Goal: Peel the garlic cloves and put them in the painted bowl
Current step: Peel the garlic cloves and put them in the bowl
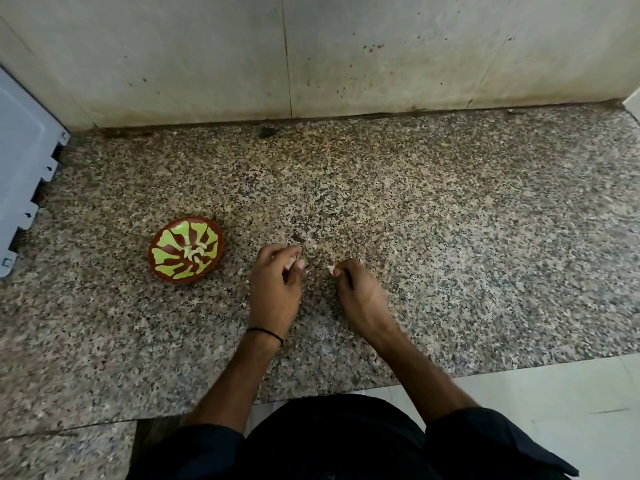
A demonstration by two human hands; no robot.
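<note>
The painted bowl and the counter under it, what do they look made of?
Painted bowl: probably glazed clay; red-brown with yellow-green pattern, slightly glossy. Counter: likely polished granite or similar stone; speckled brown, black and cream grain.

No legible text, label, brand, number or sign appears on any surface in view. The painted bowl [166, 252] carries only a yellow-green pattern on red-brown. The grey panel [24, 150] at the left edge shows no readable marking.

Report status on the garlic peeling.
Left hand pinches a garlic clove; right hand pinches a pale scrap. Peeled cloves in painted bowl. Nothing in the way.
</note>
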